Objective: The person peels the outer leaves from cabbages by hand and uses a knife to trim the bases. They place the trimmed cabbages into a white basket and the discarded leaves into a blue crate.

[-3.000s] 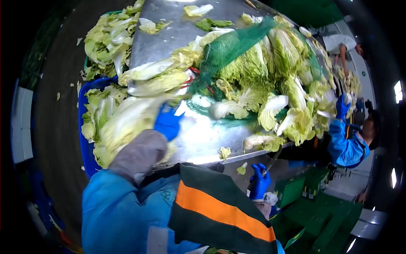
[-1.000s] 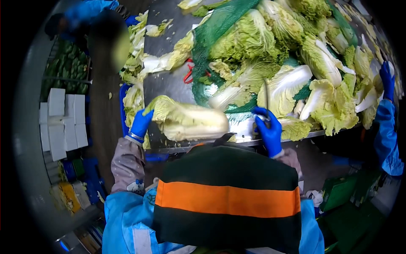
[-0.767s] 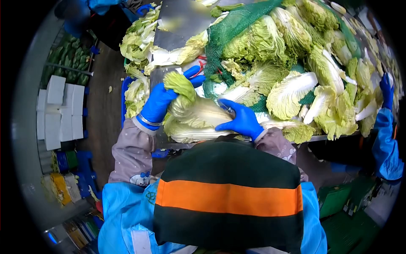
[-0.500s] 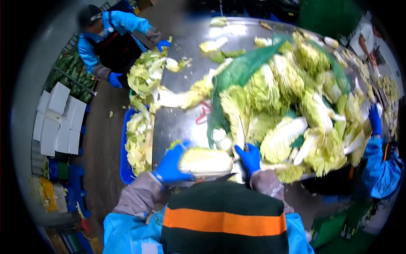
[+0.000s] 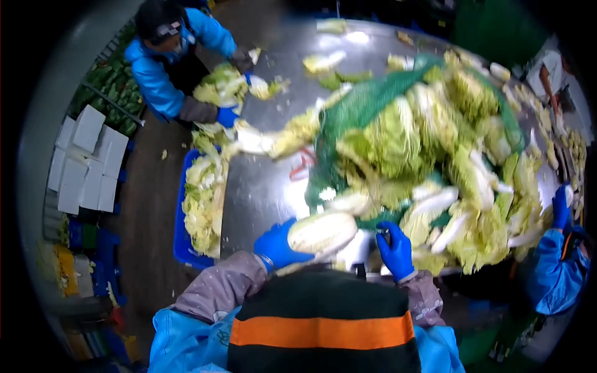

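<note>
My left hand (image 5: 278, 244), in a blue glove, grips a pale, trimmed napa cabbage (image 5: 324, 232) by its left end, at the table's near edge. Just right of that head, my right hand (image 5: 395, 250), also gloved in blue, is closed on a knife; only a bit of its dark handle (image 5: 384, 234) shows, and its blade is hard to make out. Beyond both hands lies a heap of leafy napa cabbages (image 5: 395, 133), partly in a green mesh net (image 5: 357, 102).
A blue crate (image 5: 188, 214) full of leaves stands at the table's left end. A co-worker (image 5: 163, 65) handles leaves at the far left; another person's blue glove (image 5: 561, 205) is at right. White boxes (image 5: 87, 158) are stacked along the left.
The cabbage in my left hand has risen and moved right. My right hand has shifted right and down; the knife blade, upright before, no longer shows clearly. The co-worker at left has leaned over the leaves.
</note>
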{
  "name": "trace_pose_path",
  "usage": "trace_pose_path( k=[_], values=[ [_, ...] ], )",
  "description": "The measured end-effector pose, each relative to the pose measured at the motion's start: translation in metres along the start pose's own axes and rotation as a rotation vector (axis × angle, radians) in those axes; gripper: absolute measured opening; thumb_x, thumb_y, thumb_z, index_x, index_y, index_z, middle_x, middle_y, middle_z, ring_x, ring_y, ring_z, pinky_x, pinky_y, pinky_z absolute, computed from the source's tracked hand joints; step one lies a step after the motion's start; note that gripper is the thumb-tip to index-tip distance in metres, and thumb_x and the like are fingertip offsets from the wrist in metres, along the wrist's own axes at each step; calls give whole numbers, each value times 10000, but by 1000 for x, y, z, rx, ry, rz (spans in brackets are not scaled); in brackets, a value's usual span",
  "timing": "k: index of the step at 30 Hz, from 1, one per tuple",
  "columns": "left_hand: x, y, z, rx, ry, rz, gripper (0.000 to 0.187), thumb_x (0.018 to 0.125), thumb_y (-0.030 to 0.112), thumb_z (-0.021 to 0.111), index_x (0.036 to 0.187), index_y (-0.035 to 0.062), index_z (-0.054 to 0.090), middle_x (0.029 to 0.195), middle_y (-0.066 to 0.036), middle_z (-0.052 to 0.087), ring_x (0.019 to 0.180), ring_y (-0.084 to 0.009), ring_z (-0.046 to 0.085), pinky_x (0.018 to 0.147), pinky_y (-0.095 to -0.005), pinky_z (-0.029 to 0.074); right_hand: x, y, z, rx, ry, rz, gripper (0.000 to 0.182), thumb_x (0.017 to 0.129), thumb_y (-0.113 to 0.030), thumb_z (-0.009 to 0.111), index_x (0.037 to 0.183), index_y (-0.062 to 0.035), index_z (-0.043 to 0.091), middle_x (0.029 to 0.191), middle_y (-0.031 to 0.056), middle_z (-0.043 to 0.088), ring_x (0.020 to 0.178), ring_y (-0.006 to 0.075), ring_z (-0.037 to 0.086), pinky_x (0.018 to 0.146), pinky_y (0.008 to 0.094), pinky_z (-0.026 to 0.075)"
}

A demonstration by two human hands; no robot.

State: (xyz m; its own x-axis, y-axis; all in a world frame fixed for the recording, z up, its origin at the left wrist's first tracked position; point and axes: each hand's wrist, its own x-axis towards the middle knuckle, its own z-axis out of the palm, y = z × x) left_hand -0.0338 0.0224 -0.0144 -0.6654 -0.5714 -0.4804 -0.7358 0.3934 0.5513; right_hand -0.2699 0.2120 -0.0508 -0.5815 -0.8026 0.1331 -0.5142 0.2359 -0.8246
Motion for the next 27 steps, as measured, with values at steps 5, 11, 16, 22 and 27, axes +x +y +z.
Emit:
trace_pose_path(
  k=[5,11,16,22,27],
  values=[
    [-13,4,16,-2,225,151,934,555,421,796,1274,-13,387,1057,-255,532,963,-378,536,835,-427,440,-37,-12,6,58,-101,228,258,815,-120,561,1068,-70,547,877,180,607,777,335,612,652,351,478],
    [-4,8,17,153,316,173,926,547,340,815,1307,62,365,1132,-199,476,1009,-352,495,844,-410,439,-35,-7,18,105,-115,207,284,808,-120,566,1088,-95,527,867,169,616,724,329,609,608,361,476],
    [0,-1,27,92,360,174,899,544,228,792,1320,88,360,1166,-179,472,1045,-356,479,876,-411,423,-35,1,33,48,-218,260,275,807,-138,546,1078,-119,499,772,151,618,683,337,603,575,402,472],
    [0,-8,32,82,344,162,916,534,170,779,1338,102,346,1189,-178,464,1072,-354,453,927,-408,384,-25,-3,33,38,-267,252,242,802,-139,523,1035,-104,467,724,156,606,649,358,586,564,447,456],
    [3,-14,43,128,415,214,906,543,180,783,1333,75,353,1173,-209,463,1060,-372,451,894,-419,388,-22,8,41,-65,-447,309,222,785,-128,506,983,-52,442,726,195,588,647,385,571,565,489,436]
  ],
)
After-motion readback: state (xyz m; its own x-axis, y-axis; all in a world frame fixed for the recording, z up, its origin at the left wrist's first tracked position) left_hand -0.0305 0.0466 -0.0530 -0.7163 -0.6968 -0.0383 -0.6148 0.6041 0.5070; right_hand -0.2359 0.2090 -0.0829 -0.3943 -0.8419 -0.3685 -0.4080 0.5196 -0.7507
